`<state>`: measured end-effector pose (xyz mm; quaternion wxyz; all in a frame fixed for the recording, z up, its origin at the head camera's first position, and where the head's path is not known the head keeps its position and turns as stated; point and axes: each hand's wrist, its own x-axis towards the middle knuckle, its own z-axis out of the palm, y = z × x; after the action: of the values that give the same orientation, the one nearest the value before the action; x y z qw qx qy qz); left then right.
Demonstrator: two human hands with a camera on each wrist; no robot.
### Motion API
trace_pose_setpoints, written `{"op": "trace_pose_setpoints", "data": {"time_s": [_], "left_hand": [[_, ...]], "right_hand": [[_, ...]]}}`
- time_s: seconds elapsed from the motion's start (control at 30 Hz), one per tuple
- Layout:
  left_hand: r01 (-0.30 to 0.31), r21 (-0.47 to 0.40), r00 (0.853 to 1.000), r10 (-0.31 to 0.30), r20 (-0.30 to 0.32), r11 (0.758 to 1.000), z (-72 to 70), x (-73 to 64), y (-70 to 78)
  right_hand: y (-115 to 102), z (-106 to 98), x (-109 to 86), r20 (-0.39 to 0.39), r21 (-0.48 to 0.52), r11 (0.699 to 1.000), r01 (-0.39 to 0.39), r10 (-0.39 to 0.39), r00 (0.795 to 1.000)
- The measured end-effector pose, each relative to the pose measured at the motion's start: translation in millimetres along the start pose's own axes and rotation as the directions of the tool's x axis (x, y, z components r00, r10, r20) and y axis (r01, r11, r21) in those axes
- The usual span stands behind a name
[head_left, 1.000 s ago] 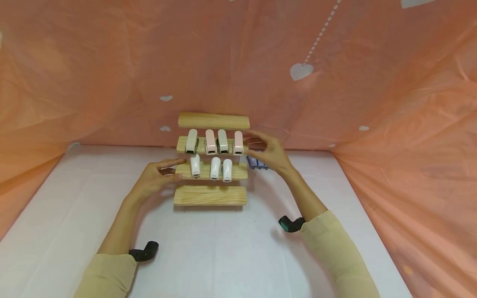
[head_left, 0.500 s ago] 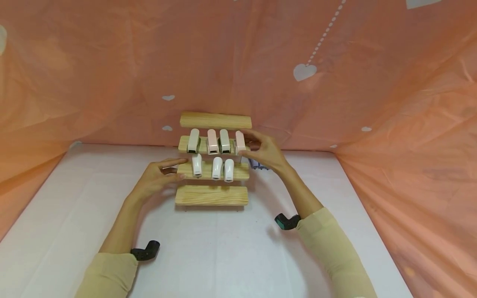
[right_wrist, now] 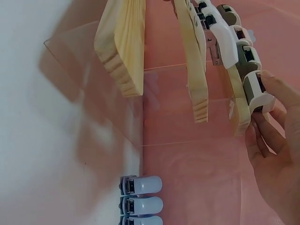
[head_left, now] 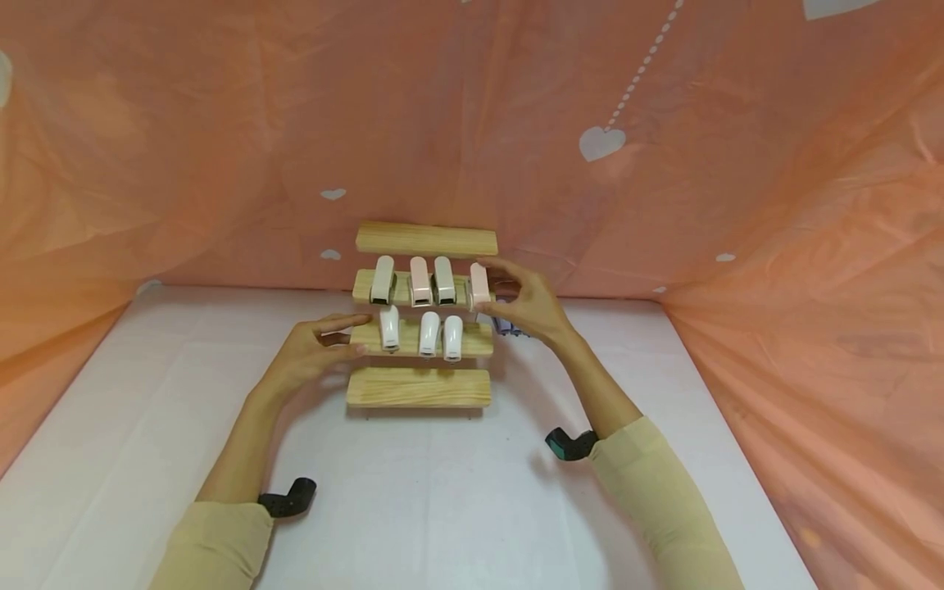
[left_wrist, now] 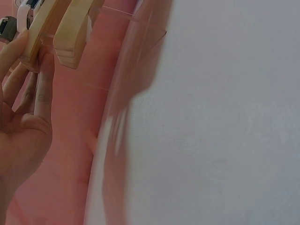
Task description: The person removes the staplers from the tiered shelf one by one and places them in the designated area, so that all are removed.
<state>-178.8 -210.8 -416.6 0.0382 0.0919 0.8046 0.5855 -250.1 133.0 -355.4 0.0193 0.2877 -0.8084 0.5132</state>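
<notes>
A tiered rack of wooden boards [head_left: 418, 388] stands at the back of the table, holding small staplers. My right hand [head_left: 537, 307] pinches the pink stapler [head_left: 478, 281] at the right end of the second board from the top. In the right wrist view the thumb lies on that stapler's front [right_wrist: 253, 89], with fingers behind and below it. My left hand [head_left: 298, 356] holds the left end of the third board [head_left: 358, 335] between thumb and fingers. Beside the pinched stapler stand a grey-green stapler [head_left: 444, 279], another pink stapler [head_left: 419, 280] and a second grey-green one [head_left: 383, 279].
Several white staplers [head_left: 429, 332] stand on the third board. The top board [head_left: 426, 238] and lowest board are bare. Lavender staplers [right_wrist: 146, 185] sit in a row on the table right of the rack. A clear panel [right_wrist: 173, 126] supports the boards. An orange cloth [head_left: 457, 123] hangs behind.
My right hand has moved in from beside the rack's right end and taken hold of the end pink stapler, which has shifted slightly right. My left hand stays at the board's end.
</notes>
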Motion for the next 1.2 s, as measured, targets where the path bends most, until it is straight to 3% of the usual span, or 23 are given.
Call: {"op": "trace_pose_setpoints", "data": {"time_s": [0.23,0.7,1.0,1.2], "left_hand": [[-0.004,-0.022,1.000,0.003,-0.001,1.000,0.1,0.2,-1.7],[-0.001,-0.010,1.000,0.001,-0.006,1.000,0.0,-0.7,-0.5],[-0.027,-0.028,1.000,0.027,-0.006,0.999,0.1,-0.4,-1.3],[-0.023,-0.039,1.000,0.023,-0.005,0.999,0.1,-0.1,0.3]], "right_hand": [[3.0,-8.9,-8.7,-0.018,0.074,0.997,-0.024,0.025,1.000],[18.3,-27.9,-26.8,-0.048,0.004,0.998,-0.067,0.067,0.997],[41.0,-24.0,-41.2,-0.061,0.015,0.994,-0.107,0.108,0.992],[49.3,-18.8,-49.1,-0.042,-0.005,0.983,-0.184,0.184,0.982]]}}
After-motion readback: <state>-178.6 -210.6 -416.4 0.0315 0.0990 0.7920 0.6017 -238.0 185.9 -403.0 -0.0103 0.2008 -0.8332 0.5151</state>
